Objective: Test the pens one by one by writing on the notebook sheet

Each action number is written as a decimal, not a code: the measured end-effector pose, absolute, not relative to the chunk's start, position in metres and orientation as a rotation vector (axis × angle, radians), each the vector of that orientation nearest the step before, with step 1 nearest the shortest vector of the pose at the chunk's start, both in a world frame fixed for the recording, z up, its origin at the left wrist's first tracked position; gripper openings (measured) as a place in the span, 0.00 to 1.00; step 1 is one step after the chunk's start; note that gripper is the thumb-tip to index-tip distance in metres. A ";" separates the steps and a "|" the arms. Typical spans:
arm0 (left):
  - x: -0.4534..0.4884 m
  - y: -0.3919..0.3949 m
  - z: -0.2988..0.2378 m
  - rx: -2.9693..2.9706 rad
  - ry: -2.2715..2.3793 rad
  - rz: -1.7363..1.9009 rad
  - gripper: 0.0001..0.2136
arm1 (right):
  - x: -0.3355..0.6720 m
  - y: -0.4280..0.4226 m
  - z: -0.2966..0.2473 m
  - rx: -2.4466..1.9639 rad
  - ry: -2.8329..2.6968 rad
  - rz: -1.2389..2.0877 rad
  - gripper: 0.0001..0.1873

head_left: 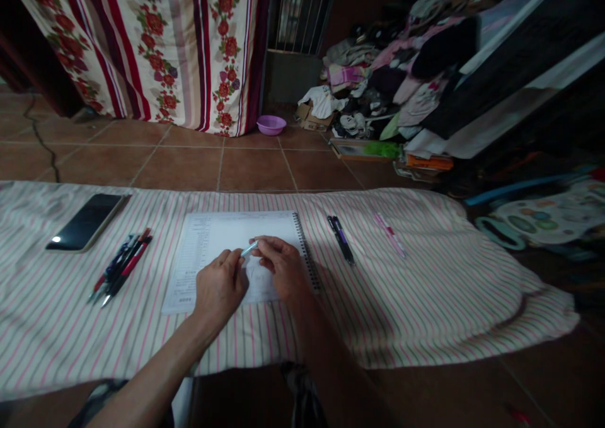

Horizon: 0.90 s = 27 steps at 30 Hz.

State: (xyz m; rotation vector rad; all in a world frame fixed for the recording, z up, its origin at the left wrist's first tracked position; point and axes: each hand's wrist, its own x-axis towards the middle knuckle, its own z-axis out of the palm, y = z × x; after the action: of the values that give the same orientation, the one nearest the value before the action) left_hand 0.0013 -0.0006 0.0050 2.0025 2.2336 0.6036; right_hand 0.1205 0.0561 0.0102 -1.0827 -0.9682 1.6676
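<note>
Between my two hands is a slim light-blue pen [249, 249], held tilted above an open spiral notebook [236, 226]. My left hand [218, 284] is closed around the pen's lower left end. At the upper right end, my right hand [282, 265] pinches it with thumb and fingers. My fingers hide both ends of the pen. Faint marks show on the notebook page below my hands, too blurred to read. The wire binding runs along the notebook's right side.
A striped cloth [425, 289] covers the table. On the left lie a phone [87, 222] and a bunch of several pens [121, 265]. Two dark pens [341, 239] and a pink pen [390, 235] lie right of the notebook. Beyond are a purple basin [271, 124] and heaped clothes [378, 81].
</note>
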 end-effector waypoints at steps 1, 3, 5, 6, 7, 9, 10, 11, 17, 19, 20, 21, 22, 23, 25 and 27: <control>0.001 -0.001 0.006 2.000 2.235 0.599 0.14 | 0.120 0.056 0.010 -1.058 -0.955 1.694 0.12; 0.000 -0.001 0.007 2.000 2.240 0.580 0.14 | 0.119 0.055 0.010 -1.016 -0.914 1.753 0.14; 0.000 -0.001 0.008 2.014 2.244 0.563 0.14 | 0.118 0.055 0.009 -1.010 -0.878 1.786 0.16; 0.000 -0.001 0.007 2.025 2.243 0.557 0.15 | 0.117 0.055 0.009 -1.028 -0.868 1.785 0.16; 0.001 -0.001 0.007 2.037 2.242 0.552 0.15 | 0.117 0.055 0.008 -1.058 -0.863 1.774 0.16; 0.001 -0.002 0.006 2.058 2.242 0.538 0.15 | 0.116 0.056 0.008 -1.116 -0.863 1.734 0.16; 0.001 -0.002 0.006 2.064 2.242 0.534 0.15 | 0.116 0.057 0.007 -1.135 -0.866 1.713 0.15; 0.001 -0.002 0.006 2.068 2.239 0.532 0.15 | 0.116 0.057 0.007 -1.144 -0.872 1.696 0.14; 0.000 -0.002 0.007 2.052 2.234 0.524 0.14 | 0.118 0.056 0.006 -1.062 -0.886 1.694 0.12; 0.000 -0.002 0.008 2.039 2.250 0.508 0.14 | 0.118 0.056 0.006 -1.023 -0.871 1.728 0.13; 0.000 -0.001 0.008 2.033 2.259 0.504 0.14 | 0.117 0.055 0.007 -1.010 -0.859 1.745 0.13; 0.000 -0.001 0.009 2.033 2.261 0.502 0.14 | 0.117 0.055 0.007 -1.005 -0.848 1.756 0.14; 0.001 -0.001 0.009 2.037 2.258 0.502 0.14 | 0.116 0.055 0.007 -1.011 -0.837 1.756 0.14; 0.001 -0.002 0.009 2.045 2.250 0.506 0.14 | 0.115 0.056 0.007 -1.029 -0.827 1.746 0.13; 0.002 -0.002 0.009 2.057 2.231 0.507 0.14 | 0.115 0.056 0.007 -1.083 -0.819 1.704 0.12; 0.002 -0.002 0.009 2.057 2.212 0.495 0.14 | 0.115 0.056 0.007 -1.128 -0.845 1.650 0.11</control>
State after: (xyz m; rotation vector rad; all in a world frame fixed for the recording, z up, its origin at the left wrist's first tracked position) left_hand 0.0022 -0.0024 0.0086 2.0571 2.2117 0.4953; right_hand 0.1147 0.0564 0.0068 -1.1276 -0.8454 1.6498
